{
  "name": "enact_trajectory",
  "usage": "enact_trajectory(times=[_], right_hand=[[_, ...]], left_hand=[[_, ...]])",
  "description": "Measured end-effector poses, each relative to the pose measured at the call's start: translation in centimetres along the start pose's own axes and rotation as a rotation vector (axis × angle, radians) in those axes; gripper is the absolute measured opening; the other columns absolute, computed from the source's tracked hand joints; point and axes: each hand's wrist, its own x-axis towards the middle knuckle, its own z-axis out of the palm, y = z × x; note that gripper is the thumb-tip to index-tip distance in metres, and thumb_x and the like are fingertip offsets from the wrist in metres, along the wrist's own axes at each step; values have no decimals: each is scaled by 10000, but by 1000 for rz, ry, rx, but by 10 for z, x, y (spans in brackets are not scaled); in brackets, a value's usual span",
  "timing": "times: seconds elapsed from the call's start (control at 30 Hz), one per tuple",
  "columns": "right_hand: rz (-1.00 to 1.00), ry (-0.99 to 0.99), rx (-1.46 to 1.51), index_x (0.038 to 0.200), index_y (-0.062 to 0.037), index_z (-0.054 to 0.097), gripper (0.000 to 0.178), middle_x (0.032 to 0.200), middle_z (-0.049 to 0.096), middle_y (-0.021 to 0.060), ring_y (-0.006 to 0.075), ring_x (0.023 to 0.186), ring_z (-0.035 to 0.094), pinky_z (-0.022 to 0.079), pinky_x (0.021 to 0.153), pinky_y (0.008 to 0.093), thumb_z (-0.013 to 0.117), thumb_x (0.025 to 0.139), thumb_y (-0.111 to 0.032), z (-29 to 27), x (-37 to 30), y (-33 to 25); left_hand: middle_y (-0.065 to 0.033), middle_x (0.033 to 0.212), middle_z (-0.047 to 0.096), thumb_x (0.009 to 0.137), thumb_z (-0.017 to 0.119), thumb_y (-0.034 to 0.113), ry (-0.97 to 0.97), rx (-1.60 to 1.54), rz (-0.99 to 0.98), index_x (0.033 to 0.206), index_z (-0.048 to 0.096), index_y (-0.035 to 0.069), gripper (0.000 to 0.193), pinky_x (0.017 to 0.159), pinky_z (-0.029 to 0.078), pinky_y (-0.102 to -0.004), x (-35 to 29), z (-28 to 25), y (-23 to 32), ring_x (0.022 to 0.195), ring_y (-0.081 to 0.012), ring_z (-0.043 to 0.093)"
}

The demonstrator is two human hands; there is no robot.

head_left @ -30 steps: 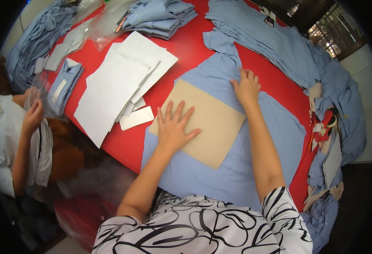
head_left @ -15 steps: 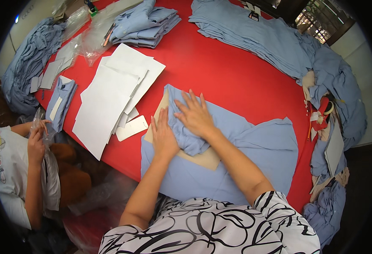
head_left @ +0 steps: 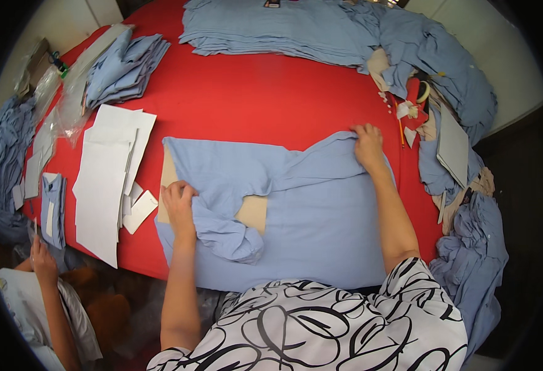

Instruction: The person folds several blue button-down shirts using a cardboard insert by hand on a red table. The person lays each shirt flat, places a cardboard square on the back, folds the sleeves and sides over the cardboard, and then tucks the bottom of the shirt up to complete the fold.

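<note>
A light-blue shirt [head_left: 321, 229] lies spread on the red-covered table in front of me, partly folded over a beige board [head_left: 254, 212]. My left hand [head_left: 178, 205] rests at the board's left edge, its fingers curled down on the cloth beside a bunched sleeve [head_left: 231, 238]. At the shirt's far right corner, my right hand [head_left: 370, 147] has closed on the fabric, drawing its edge up into long creases. The lower part of the shirt lies flat toward my body.
White paper sheets [head_left: 104, 179] and a white tag card [head_left: 140, 212] lie to the left. Folded shirts [head_left: 126, 68] and a packed shirt [head_left: 53, 210] sit beyond. Stacked blue garments [head_left: 277, 31] line the back. Tape [head_left: 423, 93] lies at right. A co-worker's hand [head_left: 44, 263] is at lower left.
My right hand has moved from the folded part to the shirt's far right corner and gripped it. The left hand's fingers have curled at the board's edge. The whole view has shifted.
</note>
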Motion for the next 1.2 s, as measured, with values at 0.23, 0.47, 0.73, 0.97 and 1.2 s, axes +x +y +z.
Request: enact_trajectory(times=[0.23, 0.47, 0.73, 0.97, 1.2], right_hand=[[388, -272, 38, 973, -67, 616, 266, 1044, 574, 109, 334, 1048, 505, 379, 972, 458, 583, 728, 30, -127, -112, 38], [421, 147, 509, 1304, -57, 558, 406, 1438, 448, 186, 327, 1349, 410, 288, 1119, 517, 572, 899, -96, -88, -122, 26], [451, -127, -165, 1491, -123, 356, 637, 1579, 240, 156, 307, 1484, 143, 65, 1190, 522, 451, 977, -487, -26, -124, 19], [-200, -139, 626, 1313, -37, 520, 576, 1239, 571, 171, 355, 1191, 495, 357, 1045, 458, 713, 800, -214, -82, -163, -210], [-447, -553, 931, 1080, -25, 578, 314, 1077, 569, 133, 324, 1008, 549, 441, 865, 374, 565, 768, 12, -160, -170, -273]], left_hand=[[-103, 1382, 509, 787, 557, -6, 65, 56, 98, 752, 456, 52, 121, 1174, 227, -489, -6, 3, -6, 1378, -342, 365], [-184, 1439, 458, 799, 577, 45, -173, -192, 116, 856, 456, 26, 135, 1153, 250, -473, -1, -13, -11, 1345, -398, 400], [-214, 1399, 474, 769, 672, 102, -83, -170, 209, 929, 489, 21, 257, 1025, 373, -438, -13, -13, -29, 1212, -410, 461], [-120, 1295, 542, 688, 744, 112, -218, -134, 320, 1116, 588, 63, 459, 1039, 367, -452, 0, -48, -25, 1221, -356, 450], [-74, 1120, 567, 635, 805, 169, -295, -140, 346, 1099, 624, 96, 503, 1030, 360, -424, 5, -42, -43, 1149, -313, 459]])
